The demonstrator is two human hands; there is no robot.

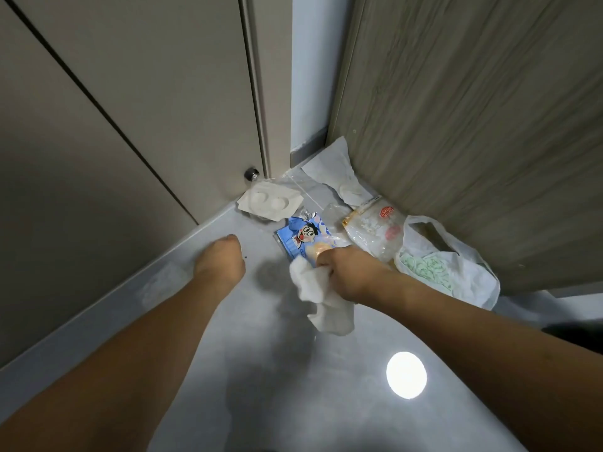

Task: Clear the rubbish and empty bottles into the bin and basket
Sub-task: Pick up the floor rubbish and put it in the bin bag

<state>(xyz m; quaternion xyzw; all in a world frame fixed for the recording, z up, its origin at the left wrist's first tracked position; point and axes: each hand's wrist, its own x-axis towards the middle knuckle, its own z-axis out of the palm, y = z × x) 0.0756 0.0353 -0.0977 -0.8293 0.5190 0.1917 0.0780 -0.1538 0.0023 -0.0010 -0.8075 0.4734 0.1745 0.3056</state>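
Grey floor (pixel 261 370) corner, strewn with rubbish: my left hand (pixel 220 261) hovers with curled fingers holding nothing, near a moulded white tray (pixel 269 202). My right hand (pixel 347 272) grips a crumpled white tissue (pixel 318 298) over a blue cartoon wrapper (pixel 301 238). Beside them lie a clear snack bag (pixel 375 230) and a white plastic bag (pixel 450 265).

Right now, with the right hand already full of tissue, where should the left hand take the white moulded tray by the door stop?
Pinch the white moulded tray at its near left corner with the left hand, coming from the left. It lies flat against the cabinet base, so that flat rim corner looks easiest to lift; the two domes offer little to pinch. The right hand grips white tissue.
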